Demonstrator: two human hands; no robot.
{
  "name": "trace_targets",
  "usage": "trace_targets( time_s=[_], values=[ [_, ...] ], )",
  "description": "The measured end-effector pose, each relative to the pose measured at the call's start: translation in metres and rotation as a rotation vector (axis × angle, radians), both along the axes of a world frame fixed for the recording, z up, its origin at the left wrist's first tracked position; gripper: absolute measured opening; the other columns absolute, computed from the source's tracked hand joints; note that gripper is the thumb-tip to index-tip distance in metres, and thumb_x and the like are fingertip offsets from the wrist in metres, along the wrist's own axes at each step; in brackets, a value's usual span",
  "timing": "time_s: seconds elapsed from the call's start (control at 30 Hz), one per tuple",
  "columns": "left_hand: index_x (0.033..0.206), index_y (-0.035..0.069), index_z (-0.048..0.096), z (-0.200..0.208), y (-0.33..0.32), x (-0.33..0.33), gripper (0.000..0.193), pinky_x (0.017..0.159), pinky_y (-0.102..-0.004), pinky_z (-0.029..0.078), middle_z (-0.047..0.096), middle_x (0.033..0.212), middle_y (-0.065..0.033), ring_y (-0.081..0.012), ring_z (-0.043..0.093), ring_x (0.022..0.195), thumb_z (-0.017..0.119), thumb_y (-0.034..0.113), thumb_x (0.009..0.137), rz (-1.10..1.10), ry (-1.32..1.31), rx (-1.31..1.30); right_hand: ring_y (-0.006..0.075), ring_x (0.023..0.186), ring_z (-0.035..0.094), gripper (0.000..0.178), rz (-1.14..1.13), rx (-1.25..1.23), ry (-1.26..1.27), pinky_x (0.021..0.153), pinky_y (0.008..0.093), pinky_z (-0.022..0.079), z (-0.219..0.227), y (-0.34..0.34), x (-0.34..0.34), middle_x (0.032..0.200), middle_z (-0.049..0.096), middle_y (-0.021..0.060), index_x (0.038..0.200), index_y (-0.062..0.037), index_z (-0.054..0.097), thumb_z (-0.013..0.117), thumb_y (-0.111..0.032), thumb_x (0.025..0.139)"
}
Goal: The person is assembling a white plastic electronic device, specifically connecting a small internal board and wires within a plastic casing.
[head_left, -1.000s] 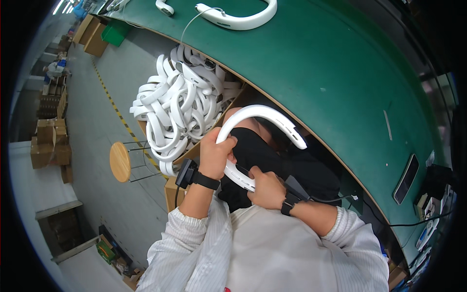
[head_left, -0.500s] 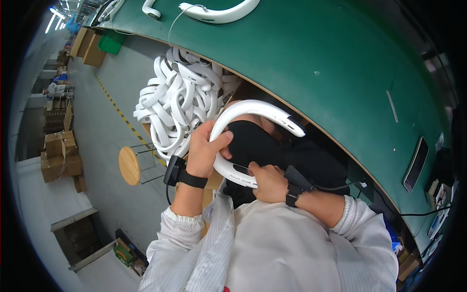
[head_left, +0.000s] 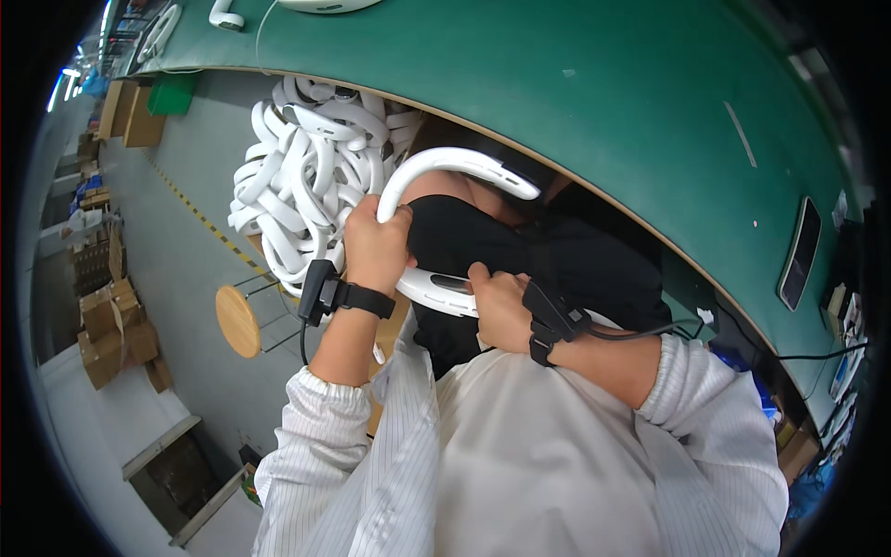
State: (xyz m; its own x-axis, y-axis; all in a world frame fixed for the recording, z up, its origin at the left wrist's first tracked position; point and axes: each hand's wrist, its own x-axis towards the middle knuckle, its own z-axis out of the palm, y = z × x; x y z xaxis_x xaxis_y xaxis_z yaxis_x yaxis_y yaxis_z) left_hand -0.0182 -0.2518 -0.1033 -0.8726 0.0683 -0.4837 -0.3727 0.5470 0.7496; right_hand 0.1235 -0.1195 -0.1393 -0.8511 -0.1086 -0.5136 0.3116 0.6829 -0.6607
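Observation:
A white C-shaped neck fan (head_left: 457, 160) is held over my lap, in front of the table edge. My left hand (head_left: 377, 243) is closed around its left curve. My right hand (head_left: 502, 309) grips the lower arm beside a dark panel, thumb on top. The upper arm arches to the right and ends in a dark-edged tip. Past my right wrist a bit of white shows, apparently the lower arm's end; the hand hides the part between. Left of my hands lies a heap of similar white neck fans (head_left: 320, 172), overlapping one another.
A green-topped table (head_left: 640, 121) runs across the far side and right, with a phone (head_left: 801, 252) near its right end. More white devices lie at its far left. A round wooden stool (head_left: 238, 321) stands on the floor at left. Beyond are a green bin (head_left: 173, 94) and cardboard boxes (head_left: 142, 119).
My view has shifted, so the table and heap sit farther left and higher. Both hands still hold the neck fan, which has turned somewhat; my left hand's back now faces me more.

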Motion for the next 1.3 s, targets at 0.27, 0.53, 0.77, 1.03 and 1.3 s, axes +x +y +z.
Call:
trace_targets(
  time_s=[0.27, 0.53, 0.77, 1.03, 1.3],
  values=[
    [0.089, 0.001, 0.054, 0.01, -0.003, -0.004, 0.008, 0.042, -0.0298, 0.048, 0.048, 0.061, -0.0022, -0.0119, 0.047, 0.042, 0.061, 0.001, 0.083, -0.045, -0.197, 0.423, 0.0424, 0.091, 0.07, 0.031, 0.08, -0.301, -0.115, 0.081, 0.0483, 0.053, 0.021, 0.03, -0.011, 0.089, 0.07, 0.0234, 0.101, 0.0016, 0.06, 0.066, -0.002, 0.071],
    [0.086, 0.002, 0.055, 0.026, 0.005, -0.018, 0.009, 0.042, -0.0284, 0.05, 0.051, 0.059, -0.0017, -0.0117, 0.052, 0.042, 0.062, -0.002, 0.08, -0.256, -0.355, 0.585, 0.0315, 0.089, 0.07, 0.032, 0.246, -0.611, -0.35, 0.076, 0.0392, 0.052, 0.023, 0.054, -0.018, 0.09, 0.068, 0.0224, 0.097, 0.0043, 0.059, 0.071, -0.007, 0.069],
    [0.102, -0.001, 0.062, 0.021, 0.003, -0.015, 0.018, 0.055, -0.026, 0.052, 0.063, 0.074, -0.0039, -0.0123, 0.064, 0.062, 0.068, 0.012, 0.091, -0.28, -0.322, 0.468, 0.03, 0.088, 0.073, 0.029, 0.067, -0.504, -0.133, 0.079, 0.0367, 0.055, 0.014, 0.044, 0.003, 0.092, 0.073, 0.0173, 0.1, 0.0037, 0.06, 0.072, -0.007, 0.075],
    [0.12, -0.006, 0.065, 0.044, -0.02, 0.016, 0.036, 0.078, -0.0272, 0.053, 0.068, 0.102, -0.0059, -0.0107, 0.063, 0.088, 0.068, 0.003, 0.085, -0.324, -0.158, 0.402, 0.0371, 0.088, 0.072, 0.039, -0.044, -0.487, -0.106, 0.081, 0.0411, 0.056, 0.02, 0.045, 0.008, 0.093, 0.073, 0.0192, 0.104, 0.0036, 0.058, 0.076, -0.019, 0.078],
    [0.118, -0.006, 0.065, 0.051, -0.021, 0.028, 0.037, 0.074, -0.0273, 0.055, 0.068, 0.092, -0.004, -0.0115, 0.066, 0.08, 0.062, -0.002, 0.081, -0.461, -0.25, 0.425, 0.0322, 0.089, 0.07, 0.049, 0.094, -0.508, -0.006, 0.082, 0.0405, 0.056, 0.079, 0.08, -0.03, 0.095, 0.071, 0.0186, 0.111, 0.0027, 0.062, 0.079, -0.029, 0.078]
  ],
)
